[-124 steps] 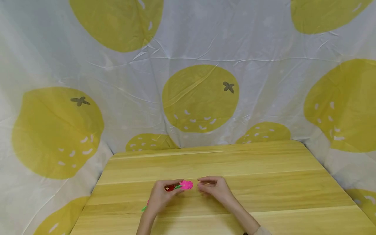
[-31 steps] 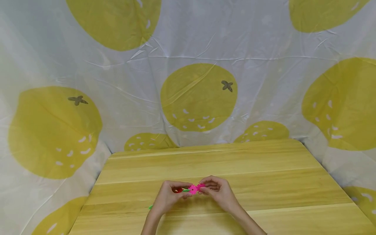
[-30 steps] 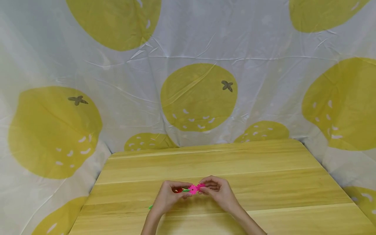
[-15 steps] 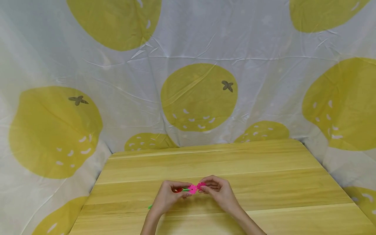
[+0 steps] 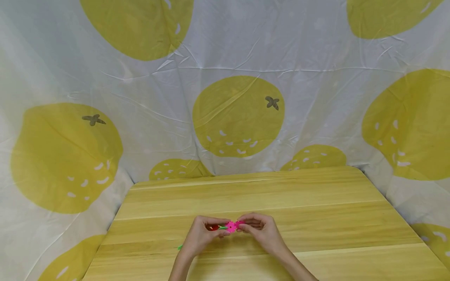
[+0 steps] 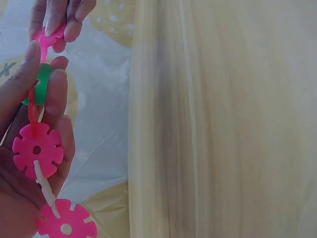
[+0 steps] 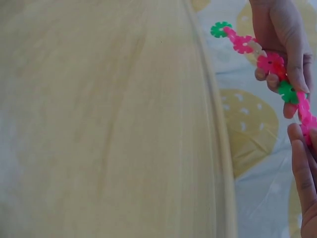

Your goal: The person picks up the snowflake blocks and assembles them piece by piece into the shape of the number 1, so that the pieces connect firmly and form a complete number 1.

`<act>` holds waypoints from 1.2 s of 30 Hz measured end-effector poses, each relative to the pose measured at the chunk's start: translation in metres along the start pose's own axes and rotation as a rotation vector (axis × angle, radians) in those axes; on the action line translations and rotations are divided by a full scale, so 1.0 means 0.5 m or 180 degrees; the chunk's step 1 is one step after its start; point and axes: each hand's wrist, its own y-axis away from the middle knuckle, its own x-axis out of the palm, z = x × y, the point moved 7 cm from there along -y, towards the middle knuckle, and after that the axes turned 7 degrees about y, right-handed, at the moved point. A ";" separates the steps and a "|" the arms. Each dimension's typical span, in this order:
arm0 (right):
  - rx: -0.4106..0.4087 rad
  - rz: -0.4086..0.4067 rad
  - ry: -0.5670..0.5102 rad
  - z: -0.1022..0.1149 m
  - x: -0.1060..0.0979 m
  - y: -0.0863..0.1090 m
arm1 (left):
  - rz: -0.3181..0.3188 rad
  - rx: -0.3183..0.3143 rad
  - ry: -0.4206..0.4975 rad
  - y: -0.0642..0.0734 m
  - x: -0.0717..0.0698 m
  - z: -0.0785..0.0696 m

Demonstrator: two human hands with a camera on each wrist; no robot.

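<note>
My left hand (image 5: 204, 234) holds a chain of slotted plastic snowflake discs, its thumb and fingers around the green disc (image 6: 43, 84). Along the palm hang a red disc (image 6: 32, 106), a pink disc (image 6: 37, 149), a white disc seen edge-on (image 6: 44, 188) and a lower pink disc (image 6: 67, 223). Another green disc (image 7: 220, 29) ends the chain in the right wrist view. Past the left fingertips sticks out a bright pink disc (image 5: 230, 227). My right hand (image 5: 261, 230) pinches a deeper pink disc (image 5: 240, 223) right at its edge, partly hidden by the fingers.
Both hands are over the near part of a wooden table (image 5: 316, 203). Behind it and at the sides hangs a pale cloth (image 5: 232, 47) printed with large yellow fruit. The table's rounded edge (image 7: 220, 129) runs beside the hands in the right wrist view.
Since the oldest frame, my right hand has come left to the chain, bringing a pink disc against its end. Over the last half second that disc has tilted and dipped slightly; the left hand stays still.
</note>
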 end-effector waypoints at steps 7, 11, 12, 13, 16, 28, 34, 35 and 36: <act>-0.0056 0.0021 -0.0017 0.000 0.002 -0.001 | 0.0020 0.0041 0.0030 -0.001 0.004 0.006; 0.0019 0.0027 0.0009 -0.003 0.003 0.000 | 0.0017 0.0050 0.0009 -0.002 0.006 0.010; 0.0049 0.0022 0.0029 -0.004 0.003 0.000 | 0.0020 0.0051 0.0006 -0.002 0.007 0.011; 0.0058 0.0021 0.0049 -0.003 0.003 0.000 | 0.0024 0.0053 0.0002 -0.002 0.008 0.011; 0.0026 0.0003 0.0167 0.002 0.004 0.001 | 0.0036 0.0044 0.0000 -0.002 0.009 0.012; -0.0319 -0.0044 0.0442 0.018 0.006 0.005 | 0.0041 0.0026 0.0031 -0.001 0.010 0.008; -0.0203 -0.0127 0.0396 0.012 0.002 0.006 | 0.0041 -0.0007 0.0119 -0.003 0.012 0.011; -0.0205 -0.0147 0.0398 0.012 0.002 0.006 | 0.0040 -0.0006 0.0127 -0.003 0.012 0.010; -0.0227 -0.0155 0.0397 0.012 0.003 0.006 | 0.0043 -0.0008 0.0137 -0.003 0.012 0.010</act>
